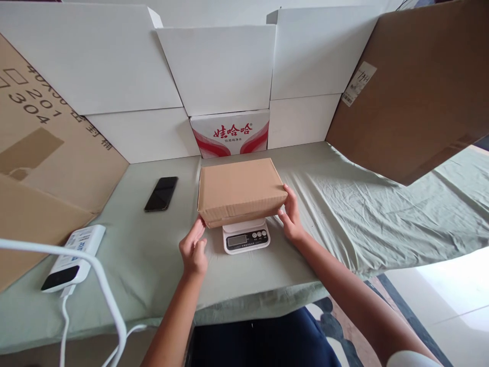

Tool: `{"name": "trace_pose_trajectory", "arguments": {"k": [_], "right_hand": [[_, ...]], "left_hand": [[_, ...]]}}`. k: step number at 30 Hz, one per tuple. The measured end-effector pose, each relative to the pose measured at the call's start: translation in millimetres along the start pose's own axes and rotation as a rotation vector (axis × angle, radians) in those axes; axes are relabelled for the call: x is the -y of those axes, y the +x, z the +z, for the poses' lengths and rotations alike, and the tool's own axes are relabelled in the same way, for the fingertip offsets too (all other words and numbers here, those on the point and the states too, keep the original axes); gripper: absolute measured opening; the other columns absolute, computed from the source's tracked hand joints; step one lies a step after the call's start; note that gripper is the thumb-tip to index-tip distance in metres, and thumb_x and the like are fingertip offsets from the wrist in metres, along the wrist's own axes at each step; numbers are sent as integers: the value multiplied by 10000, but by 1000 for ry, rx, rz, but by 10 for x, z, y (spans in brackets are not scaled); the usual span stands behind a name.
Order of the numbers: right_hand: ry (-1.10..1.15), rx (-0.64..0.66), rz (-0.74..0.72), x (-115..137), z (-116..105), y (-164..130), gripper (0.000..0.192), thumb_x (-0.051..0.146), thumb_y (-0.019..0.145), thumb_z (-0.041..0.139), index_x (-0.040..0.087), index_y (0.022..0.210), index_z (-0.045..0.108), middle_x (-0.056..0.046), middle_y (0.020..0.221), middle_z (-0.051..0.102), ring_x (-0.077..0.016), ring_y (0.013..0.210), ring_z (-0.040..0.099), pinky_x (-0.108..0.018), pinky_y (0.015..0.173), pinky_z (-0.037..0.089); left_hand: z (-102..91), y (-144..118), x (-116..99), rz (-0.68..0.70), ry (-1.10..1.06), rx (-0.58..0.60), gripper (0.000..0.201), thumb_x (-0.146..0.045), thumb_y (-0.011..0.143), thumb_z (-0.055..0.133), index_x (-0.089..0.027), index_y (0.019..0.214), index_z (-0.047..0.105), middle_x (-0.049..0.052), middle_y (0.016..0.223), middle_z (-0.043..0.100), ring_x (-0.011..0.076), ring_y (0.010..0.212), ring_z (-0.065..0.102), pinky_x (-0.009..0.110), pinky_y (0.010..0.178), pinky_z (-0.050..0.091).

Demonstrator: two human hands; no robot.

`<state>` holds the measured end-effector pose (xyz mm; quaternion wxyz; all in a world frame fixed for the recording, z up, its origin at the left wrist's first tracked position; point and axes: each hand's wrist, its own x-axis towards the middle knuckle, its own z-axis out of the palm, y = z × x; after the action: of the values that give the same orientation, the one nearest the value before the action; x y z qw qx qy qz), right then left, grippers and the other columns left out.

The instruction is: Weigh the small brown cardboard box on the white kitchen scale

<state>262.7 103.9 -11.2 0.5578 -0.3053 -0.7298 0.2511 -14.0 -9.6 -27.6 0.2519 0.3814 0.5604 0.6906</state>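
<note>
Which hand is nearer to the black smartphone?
Left. The left hand is at the near left corner of the cardboard box, right of the smartphone and lower in the view; the right hand is farther, at the near right corner.

From a single head-worn camera, facing forward and steeply down, the wearer's own view puts a box [240,186] near the center, with the left hand [194,250] and right hand [292,219] at close range. The wide sweep runs from trousers [252,341] at the bottom edge, across the table [147,267], to white cartons [217,69] behind.
</note>
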Motion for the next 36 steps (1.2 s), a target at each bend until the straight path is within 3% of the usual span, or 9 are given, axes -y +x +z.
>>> {"name": "trace_pose_trajectory", "arguments": {"k": [11, 21, 36], "right_hand": [[-21, -33, -6, 51, -5, -2, 611, 606, 1011, 437, 328, 1551, 369, -118, 1417, 472, -327, 1334, 499, -529, 1057, 496], [-79, -103, -9, 115, -10, 22, 663, 655, 987, 409, 356, 1576, 360, -117, 1416, 467, -346, 1313, 500, -553, 1026, 494], [-27, -62, 13, 103, 15, 39, 639, 657, 1011, 391, 371, 1581, 379, -102, 1521, 485, -356, 1435, 464, -578, 1101, 484]], "left_hand": [[-42, -37, 11, 36, 37, 27, 652, -311, 706, 588, -108, 1308, 735, 206, 1307, 736, 412, 1280, 667, 575, 1096, 526], [1, -57, -57, 97, 13, -12, 698, -237, 712, 536, -127, 1383, 693, 166, 1406, 691, 368, 1347, 629, 522, 1164, 482], [-14, -40, -39, 21, 53, 21, 681, -273, 714, 561, -146, 1367, 707, 175, 1366, 714, 386, 1329, 639, 548, 1124, 507]]}}
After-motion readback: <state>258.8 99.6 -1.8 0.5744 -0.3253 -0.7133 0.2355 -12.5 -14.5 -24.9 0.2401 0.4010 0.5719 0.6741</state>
